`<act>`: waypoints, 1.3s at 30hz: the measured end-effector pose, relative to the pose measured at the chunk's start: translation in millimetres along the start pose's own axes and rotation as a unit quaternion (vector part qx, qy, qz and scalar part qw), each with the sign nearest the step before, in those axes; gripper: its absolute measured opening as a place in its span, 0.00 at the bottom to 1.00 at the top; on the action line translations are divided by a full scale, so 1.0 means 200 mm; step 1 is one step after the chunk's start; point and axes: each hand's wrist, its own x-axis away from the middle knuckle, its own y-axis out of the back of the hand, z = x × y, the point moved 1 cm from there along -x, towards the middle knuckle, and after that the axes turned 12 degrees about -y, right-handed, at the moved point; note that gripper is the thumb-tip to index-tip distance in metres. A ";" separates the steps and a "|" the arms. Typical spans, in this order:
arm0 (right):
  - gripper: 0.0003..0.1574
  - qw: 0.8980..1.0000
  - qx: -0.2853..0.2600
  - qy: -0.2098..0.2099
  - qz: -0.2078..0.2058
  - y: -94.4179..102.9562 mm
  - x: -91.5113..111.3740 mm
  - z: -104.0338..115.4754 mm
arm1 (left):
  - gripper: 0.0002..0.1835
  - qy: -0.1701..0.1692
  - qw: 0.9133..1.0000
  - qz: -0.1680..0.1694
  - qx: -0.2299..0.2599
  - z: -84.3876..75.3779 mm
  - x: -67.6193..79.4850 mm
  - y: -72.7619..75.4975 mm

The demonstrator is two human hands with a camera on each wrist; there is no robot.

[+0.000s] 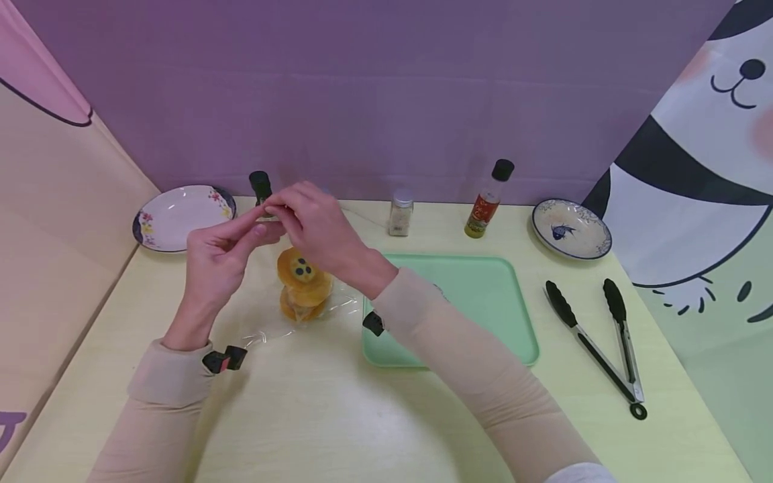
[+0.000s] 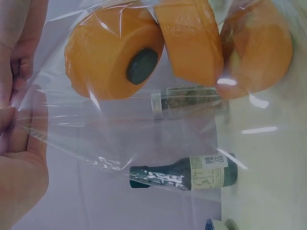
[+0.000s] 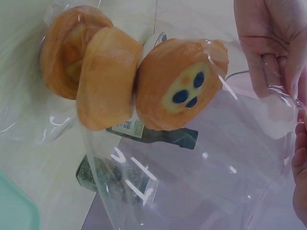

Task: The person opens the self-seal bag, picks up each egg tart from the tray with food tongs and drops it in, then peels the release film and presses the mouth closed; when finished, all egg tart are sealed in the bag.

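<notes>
Both hands meet at the top of a clear plastic bag (image 2: 72, 124), high over the table's left half. The fingers of my left hand (image 1: 220, 258) pinch its gathered edge from the left. From the right, the fingertips of my right hand (image 1: 323, 231) pinch the same edge, close against the left ones. Golden tart-shaped pastries (image 1: 302, 285) lie stacked inside the bag; one tart (image 3: 184, 84) has dark round berry-like pieces on its pale top. Bag film spreads around the tarts, with bright reflections along its folds.
Behind the hands stand a dark green bottle (image 2: 192, 173) and a herb jar (image 2: 192, 101). A silver-capped shaker (image 1: 401, 216) and a red-labelled bottle (image 1: 483, 208) stand along the back. A green tray (image 1: 483, 302), open tongs (image 1: 604, 355), a flowered plate (image 1: 184, 218) and a small dish (image 1: 580, 231) are around.
</notes>
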 end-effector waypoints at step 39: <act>0.14 0.981 0.187 0.054 -0.025 -0.03 -0.01 0.02 | 0.16 0.040 0.993 0.000 -0.111 -0.02 0.00 -0.02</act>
